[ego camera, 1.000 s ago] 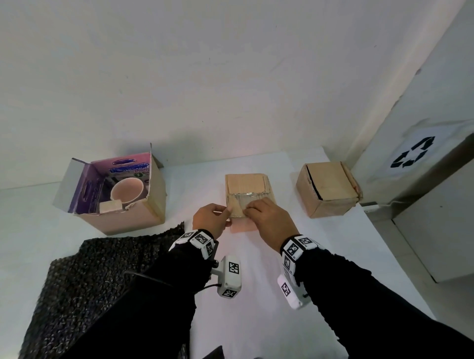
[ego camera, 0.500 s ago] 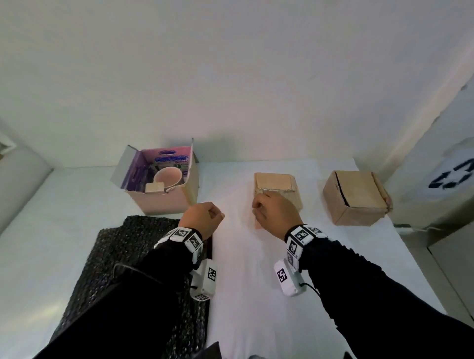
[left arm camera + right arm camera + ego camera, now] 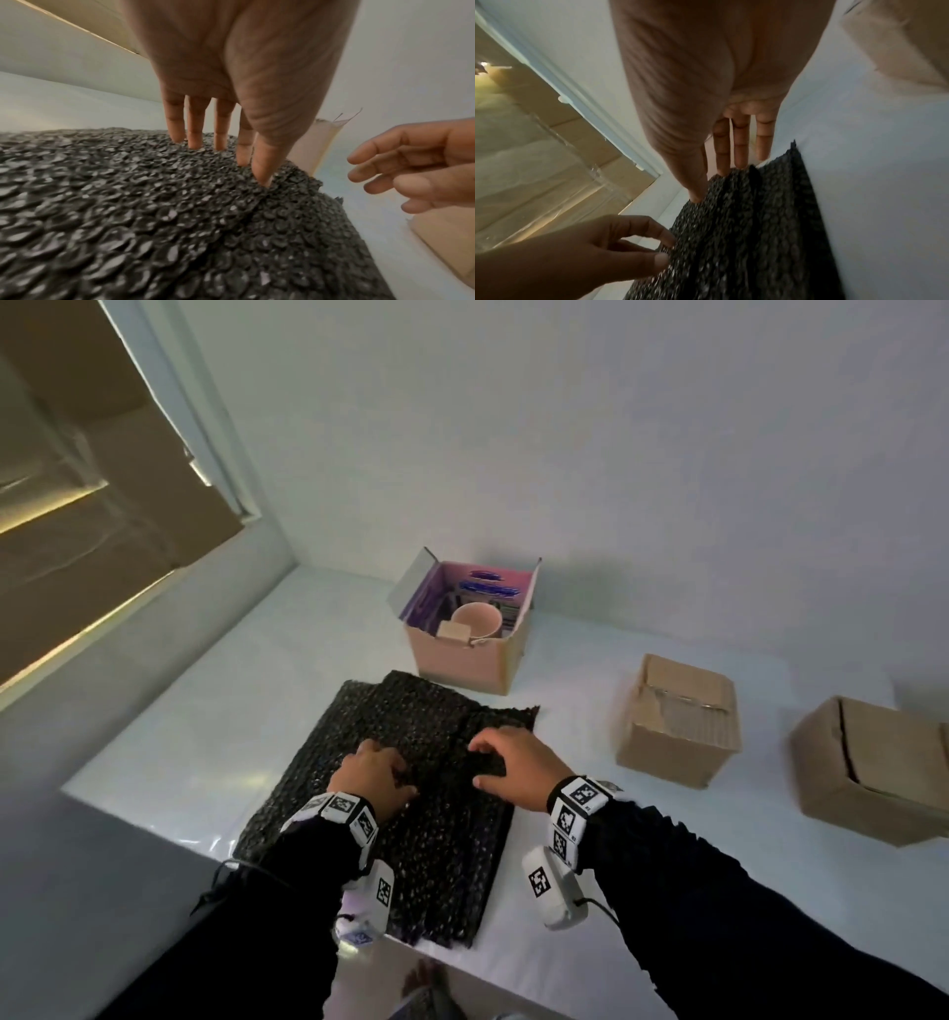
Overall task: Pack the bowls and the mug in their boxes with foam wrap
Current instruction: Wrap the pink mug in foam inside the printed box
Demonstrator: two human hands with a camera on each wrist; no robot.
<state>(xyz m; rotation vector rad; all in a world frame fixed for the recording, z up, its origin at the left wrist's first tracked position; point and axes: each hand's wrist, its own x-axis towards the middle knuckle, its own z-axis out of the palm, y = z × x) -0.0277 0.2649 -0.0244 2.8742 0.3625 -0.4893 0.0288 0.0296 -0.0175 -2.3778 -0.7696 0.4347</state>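
Foam wrap (image 3: 411, 793): dark stack flat on surface (image 3: 215, 711), near mug (image 3: 477, 621) in open box (image 3: 462, 660) | left hand (image 3: 372, 775) fingertips pressing, released | right hand (image 3: 513, 770) pinching fold | judged light, limp, bulky; peel top sheet by an edge.

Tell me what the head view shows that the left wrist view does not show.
Only the head view shows the open pink box with the mug inside and two brown cardboard boxes on the white table. Only the left wrist view shows the left fingertips touching the black foam wrap. Both show the left hand, the right hand and the wrap.
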